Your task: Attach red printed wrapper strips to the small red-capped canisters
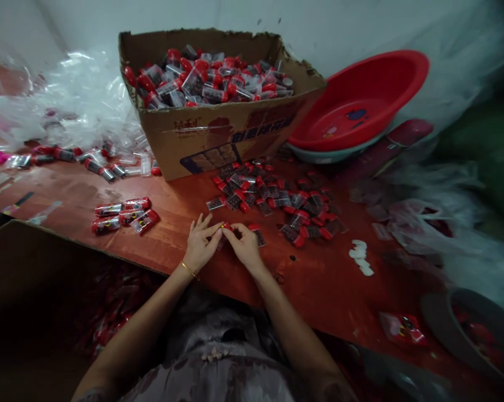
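At the far left of the frame, crumpled clear plastic bags (pixel 73 97) lie heaped on the red desk (pixel 180 201), with a few red-capped vials (pixel 95 162) strewn below them. Lower left, four filled packets (pixel 124 215) sit side by side, and a brown cardboard flap (pixel 38 262) covers the corner. In the lower middle, the left hand (pixel 200 245) and right hand (pixel 245 244) meet over the desk edge; the fingers (pixel 215 230) of both pinch one small packet (pixel 225 228) between their tips, thumbs and forefingers closed on it. The packet is a little clear sleeve with a red end and dark contents, and it lies right at the touching fingertips, just above the desk. A gold bracelet (pixel 188 269) circles the left wrist. Above, in the upper middle, an open cardboard box (pixel 218 131) is filled to the brim with the same red-capped pieces. Right of the hands, a loose pile of packets (pixel 285 201) spreads across the desk. Upper right, a red basin (pixel 360 103) leans tilted, stacked inside a pale one. Small white scraps (pixel 360 257) lie right of the pile, and another red packet (pixel 402 328) lies lower right
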Tool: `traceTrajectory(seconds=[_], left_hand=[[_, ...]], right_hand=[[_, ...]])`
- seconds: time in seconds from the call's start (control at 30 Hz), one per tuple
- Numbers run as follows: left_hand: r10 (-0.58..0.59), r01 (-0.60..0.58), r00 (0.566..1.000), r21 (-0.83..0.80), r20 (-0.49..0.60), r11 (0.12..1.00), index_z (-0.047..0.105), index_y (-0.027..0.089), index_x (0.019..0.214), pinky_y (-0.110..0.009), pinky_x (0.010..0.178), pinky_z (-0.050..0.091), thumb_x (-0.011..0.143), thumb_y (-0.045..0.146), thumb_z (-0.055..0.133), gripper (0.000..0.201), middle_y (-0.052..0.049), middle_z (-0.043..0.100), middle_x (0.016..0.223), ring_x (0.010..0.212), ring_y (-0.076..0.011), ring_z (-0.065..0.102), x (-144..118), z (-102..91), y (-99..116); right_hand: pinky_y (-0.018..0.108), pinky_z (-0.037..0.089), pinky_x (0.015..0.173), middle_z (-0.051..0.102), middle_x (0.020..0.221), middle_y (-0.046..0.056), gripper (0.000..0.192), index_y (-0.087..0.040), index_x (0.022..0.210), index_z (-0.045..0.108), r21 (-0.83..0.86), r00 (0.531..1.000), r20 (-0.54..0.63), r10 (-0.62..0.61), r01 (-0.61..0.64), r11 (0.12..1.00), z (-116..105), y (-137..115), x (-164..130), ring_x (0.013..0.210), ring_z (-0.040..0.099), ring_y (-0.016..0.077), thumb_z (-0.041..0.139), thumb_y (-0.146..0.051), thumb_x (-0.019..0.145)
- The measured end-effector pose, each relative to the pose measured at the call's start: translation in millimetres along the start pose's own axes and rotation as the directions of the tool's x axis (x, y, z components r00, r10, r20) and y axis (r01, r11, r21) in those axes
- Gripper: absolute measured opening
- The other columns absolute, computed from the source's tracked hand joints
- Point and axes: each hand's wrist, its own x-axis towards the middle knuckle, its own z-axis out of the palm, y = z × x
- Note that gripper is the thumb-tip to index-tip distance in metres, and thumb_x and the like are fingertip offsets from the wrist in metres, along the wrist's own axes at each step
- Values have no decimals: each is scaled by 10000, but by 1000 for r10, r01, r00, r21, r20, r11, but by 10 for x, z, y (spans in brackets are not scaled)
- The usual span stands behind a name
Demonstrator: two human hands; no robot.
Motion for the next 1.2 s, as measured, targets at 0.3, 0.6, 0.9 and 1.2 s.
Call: traceTrajectory(seconds=[0.3,0.6,0.9,1.2], left_hand=[[-281,248,958,-634,51,733,486,142,1275,-300,725,519,754,294,578,551,-80,699,922,787,-178,657,111,137,-129],[-22,6,999,319,46,948,639,208,1073,-472,917,387,822,266,486,299,-153,617,1126,1066,-302,544,107,29,62],[139,-210,966,342,219,916,613,202,1115,-471,968,336,858,310,436,329,-136,678,968,1032,-281,575,164,-15,155],[-218,389,908,-524,359,757,623,150,660,-238,470,373,763,597,476,482,-17,577,524,475,-121,506,141,-34,317]], right_hand=[[229,417,488,581,559,-10,394,-183,639,580,237,980,140,139,-169,957,108,108,22,495,521,122,473,-527,800],[220,344,463,519,505,-26,390,-184,601,548,28,990,-67,125,-124,992,-113,187,86,455,454,105,456,-496,817],[215,306,478,386,496,-54,377,-199,539,434,85,987,-134,92,-81,993,-129,116,-75,480,362,89,459,-442,826],[219,371,505,490,570,-33,264,-194,719,559,158,994,-70,80,-69,985,-161,90,-233,517,447,109,451,-401,843]])
